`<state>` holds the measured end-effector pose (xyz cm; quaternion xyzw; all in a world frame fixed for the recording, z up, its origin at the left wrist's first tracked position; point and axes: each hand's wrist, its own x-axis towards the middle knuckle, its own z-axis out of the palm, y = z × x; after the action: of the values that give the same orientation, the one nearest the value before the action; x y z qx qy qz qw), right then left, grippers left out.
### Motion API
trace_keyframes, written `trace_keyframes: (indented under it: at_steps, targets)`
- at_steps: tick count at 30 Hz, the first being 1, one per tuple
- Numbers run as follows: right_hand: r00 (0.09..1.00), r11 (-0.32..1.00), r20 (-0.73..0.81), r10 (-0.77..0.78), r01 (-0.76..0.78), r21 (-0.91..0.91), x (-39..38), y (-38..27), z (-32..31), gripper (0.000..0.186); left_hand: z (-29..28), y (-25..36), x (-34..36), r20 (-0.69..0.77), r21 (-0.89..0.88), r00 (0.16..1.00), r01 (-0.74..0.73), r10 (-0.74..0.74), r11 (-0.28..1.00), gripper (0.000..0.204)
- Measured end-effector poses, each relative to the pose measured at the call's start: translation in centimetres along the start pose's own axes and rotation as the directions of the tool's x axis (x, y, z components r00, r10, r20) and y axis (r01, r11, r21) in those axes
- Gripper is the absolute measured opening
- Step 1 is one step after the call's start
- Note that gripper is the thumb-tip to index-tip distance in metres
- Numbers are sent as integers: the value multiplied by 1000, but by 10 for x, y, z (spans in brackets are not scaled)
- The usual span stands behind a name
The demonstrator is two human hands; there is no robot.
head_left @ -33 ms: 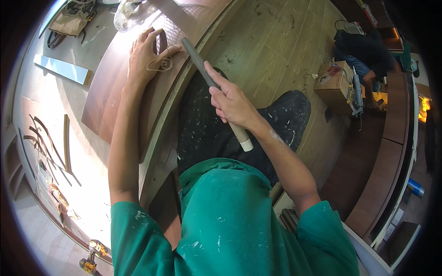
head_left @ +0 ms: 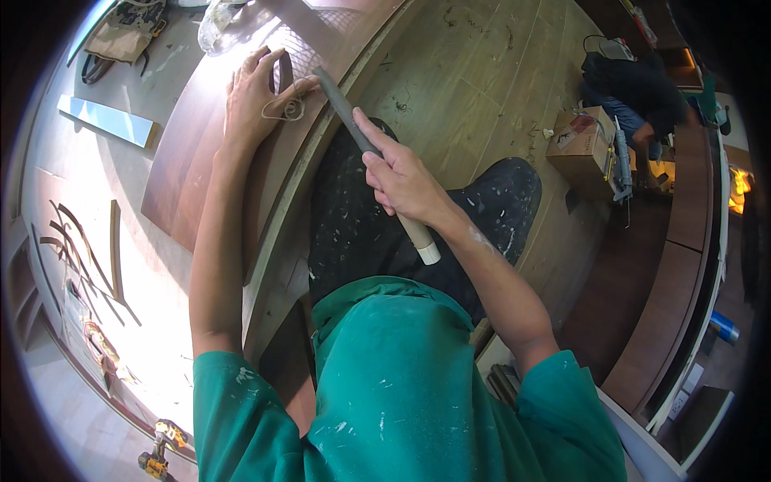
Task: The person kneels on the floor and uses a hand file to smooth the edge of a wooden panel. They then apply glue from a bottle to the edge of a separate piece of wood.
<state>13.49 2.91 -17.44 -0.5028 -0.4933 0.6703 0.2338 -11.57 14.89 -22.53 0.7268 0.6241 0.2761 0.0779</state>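
Note:
My right hand (head_left: 401, 177) is closed round the tan handle of a long grey file (head_left: 345, 110). The handle's pale end sticks out below my palm. The file's tip is by my left thumb, at the edge of a brown wood-grain panel (head_left: 185, 173). On that panel rests my left hand (head_left: 255, 100), thumb spread away from the fingers. A dark strip or shadow shows between thumb and forefinger; I cannot tell which. A thin pale curl of shaving or string (head_left: 294, 110) hangs beside the thumb.
Dark curved strips (head_left: 80, 241) and a pale board (head_left: 108, 120) lie at left, with a yellow-black drill (head_left: 163, 450) at lower left. A cardboard box (head_left: 580, 145), a caulking gun (head_left: 622, 165) and a crouching person (head_left: 634, 92) are at right. Shavings litter the wooden floor (head_left: 482, 96).
My right hand and the file have shifted very slightly left. The pale curl by my left thumb has moved a little to the right. Otherwise the scene looks the same.

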Motion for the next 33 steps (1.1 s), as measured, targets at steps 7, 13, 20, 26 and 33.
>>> trace_keyframes:
  at_steps: [7, 13, 20, 26, 33]
  targets:
    - [1000, 1000, 16, 21, -21, 18, 10, -1, -1, 66, 13, 17, 13, 30, 71, 992, 121, -124, 990, 107]
    - [999, 998, -42, -30, 28, -50, 9, -1, 10, 64, 23, 17, 14, 41, 133, 996, 74, -80, 988, 109]
    - [997, 996, -68, -40, 35, -77, 10, -1, 12, 63, 36, 12, 7, -41, 69, 998, -34, 36, 997, 95]
    - [997, 993, -82, 5, -15, -114, 14, -6, 19, 62, 31, 16, 7, -97, -18, 995, -29, 27, 999, 85]
    - [976, 946, -79, -204, 176, -271, 39, -8, 29, 59, 31, -1, 15, -141, -343, 988, 16, -69, 939, 83]
